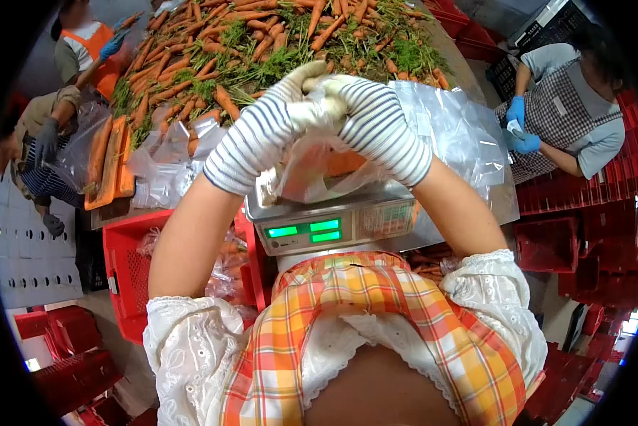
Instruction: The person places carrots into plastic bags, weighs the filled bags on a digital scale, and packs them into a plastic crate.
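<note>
Both my hands wear white gloves with dark stripes, and they meet over the weighing scale (301,234). My left hand (273,124) has its fingers closed around the gathered top of a clear plastic bag (308,170). From the other side my right hand (376,117) grips the same bunched neck, its fingers close to the left ones. Orange carrots show through the bag, which rests on the scale's metal pan. Green digits are lit on the scale's display, too blurred to read. The gloves partly hide the bag's neck.
A big heap of carrots (262,42) with green tops covers the table ahead. Flat clear bags (447,135) lie at right. A red crate (127,284) with bagged carrots stands at lower left. Co-workers stand on both sides; one with blue gloves (521,128) is at right.
</note>
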Demonstrator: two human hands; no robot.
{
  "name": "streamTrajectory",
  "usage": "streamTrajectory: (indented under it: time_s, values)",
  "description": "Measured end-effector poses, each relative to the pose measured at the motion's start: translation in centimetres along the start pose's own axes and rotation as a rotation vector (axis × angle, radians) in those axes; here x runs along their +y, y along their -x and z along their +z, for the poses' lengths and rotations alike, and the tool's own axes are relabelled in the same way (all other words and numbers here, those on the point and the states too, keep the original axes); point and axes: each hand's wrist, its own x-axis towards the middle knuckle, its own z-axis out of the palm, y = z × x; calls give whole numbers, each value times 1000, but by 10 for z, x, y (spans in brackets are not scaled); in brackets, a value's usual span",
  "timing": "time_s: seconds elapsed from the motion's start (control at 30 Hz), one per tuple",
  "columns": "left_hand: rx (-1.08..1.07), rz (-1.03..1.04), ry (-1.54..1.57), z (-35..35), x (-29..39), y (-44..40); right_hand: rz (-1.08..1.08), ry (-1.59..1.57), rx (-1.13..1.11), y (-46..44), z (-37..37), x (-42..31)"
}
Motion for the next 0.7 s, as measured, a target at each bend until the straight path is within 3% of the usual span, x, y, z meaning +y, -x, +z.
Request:
streamTrajectory:
  time_s: [0.07, 0.1, 0.17, 0.2, 0.23, 0.27, 0.3, 0.33, 0.37, 0.43, 0.5, 0.57, 0.6, 0.7]
  values:
    - [11, -39, -242, -8, 1, 10, 342, -580, 5, 4, -7, 6]
    - [60, 101, -397, -16, -8, -9, 453, -640, 43, 2, -21, 27]
    - [87, -132, -235, -31, -22, 1, 150, 20, 78, 32, -2, 31]
    - [168, -103, 136, -33, -18, 0, -297, 434, -207, 34, -2, 32]
    - [241, -55, 512, -34, -15, -2, -669, 223, -89, 35, 5, 29]
    - [491, -104, 764, -48, -21, -10, -515, -103, -153, 41, 9, 25]
    - [563, -192, 848, -40, -15, -7, -348, -425, -218, 48, 10, 23]
    - [359, -88, 764, -35, -17, -3, 19, -886, -190, 45, 0, 18]
    - [157, 12, 673, -31, -20, 2, 441, -1233, 63, 43, -11, 6]
    - [37, -43, 416, -12, -1, 11, 425, -1098, 204, 32, 8, 20]
    - [73, -29, 404, 12, -18, 9, 368, -863, 82, 37, 21, 18]
    - [24, -36, 446, 9, -18, 12, 414, -1034, 16, 31, 18, 16]
    - [12, -57, 343, 6, -8, 16, 572, -1036, -175, 28, 5, 18]
    - [58, -164, -108, -27, -8, 14, 687, -1030, -393, 29, -15, 18]
